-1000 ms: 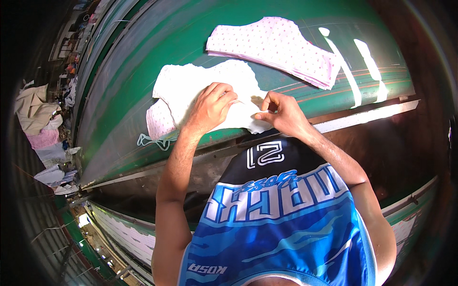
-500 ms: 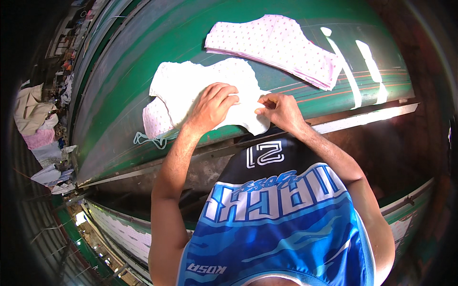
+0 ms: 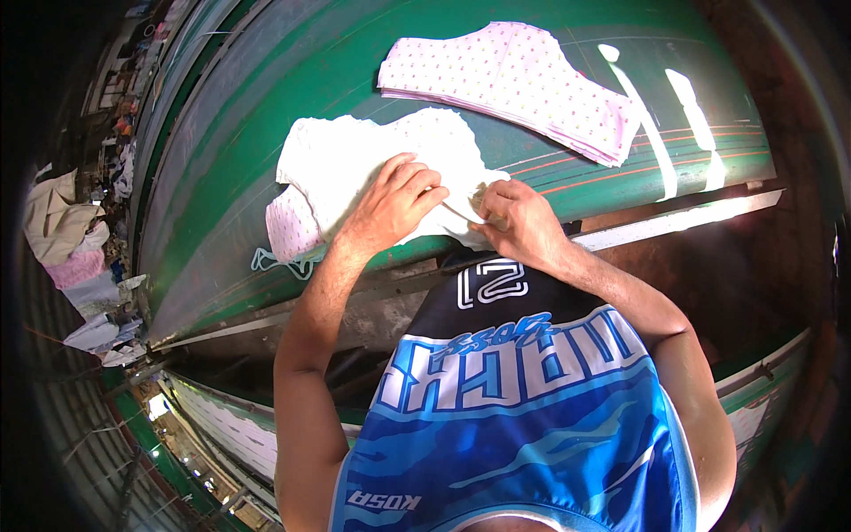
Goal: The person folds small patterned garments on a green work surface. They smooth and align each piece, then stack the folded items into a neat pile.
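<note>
A white cloth garment piece [image 3: 328, 164] with wavy edges lies spread on the green tabletop [image 3: 230, 168]. My left hand [image 3: 397, 202] rests on its middle, fingers slightly bent and laid over the cloth, thumb hidden. At the garment's right edge my right hand [image 3: 525, 226] is closed in a pinch on the fabric, lifting that edge into a fold. Pink printed cloth [image 3: 291, 223] shows from under the garment's left side. Thin pale blue ties [image 3: 282, 262] trail beside it.
Beyond the garment lies a stack of pink dotted cut cloth pieces [image 3: 510, 84]. A pale rail [image 3: 683, 217] runs along the table's near edge, with a dark gap below. Loose fabrics [image 3: 66, 230] are heaped at far left. Sunlight streaks cross the table's right side.
My right hand has turned and moved slightly nearer, drawing the garment's right edge up and folding it inward. My left hand stays nearly in place on the cloth.
</note>
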`<state>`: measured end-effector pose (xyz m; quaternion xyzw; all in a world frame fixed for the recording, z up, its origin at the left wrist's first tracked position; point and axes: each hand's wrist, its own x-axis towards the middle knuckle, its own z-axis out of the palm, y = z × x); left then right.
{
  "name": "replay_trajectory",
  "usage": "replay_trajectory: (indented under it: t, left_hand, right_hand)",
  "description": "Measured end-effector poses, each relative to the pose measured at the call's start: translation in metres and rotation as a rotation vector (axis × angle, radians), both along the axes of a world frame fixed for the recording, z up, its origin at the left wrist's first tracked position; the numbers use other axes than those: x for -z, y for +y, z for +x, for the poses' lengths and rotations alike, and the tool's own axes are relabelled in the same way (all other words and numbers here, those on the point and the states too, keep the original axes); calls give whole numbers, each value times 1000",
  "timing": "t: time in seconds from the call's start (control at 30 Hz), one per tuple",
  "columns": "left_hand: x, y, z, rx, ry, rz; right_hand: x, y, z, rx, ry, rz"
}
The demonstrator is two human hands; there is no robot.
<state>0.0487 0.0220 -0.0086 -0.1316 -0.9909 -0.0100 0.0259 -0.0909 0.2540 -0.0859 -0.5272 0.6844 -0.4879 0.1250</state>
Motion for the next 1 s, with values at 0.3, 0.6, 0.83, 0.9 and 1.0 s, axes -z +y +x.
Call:
replay_trajectory:
  t: [0.3, 0.6, 0.83, 0.9, 1.0]
  left_hand:
    - [-8, 2, -3, 26, -7, 47]
    - [-19, 5, -2, 80, -4, 36]
    - [-27, 19, -8, -4, -127, 53]
    - [-31, 24, -8, -27, -105, 89]
    - [-36, 22, -9, 12, -132, 128]
  right_hand:
    - [-9, 2, 0, -65, -279, 181]
    - [-12, 5, -6, -93, -386, 266]
    - [0, 4, -2, -82, -363, 136]
    - [-9, 3, 0, -104, -224, 68]
    - [-14, 4, 6, -151, -179, 14]
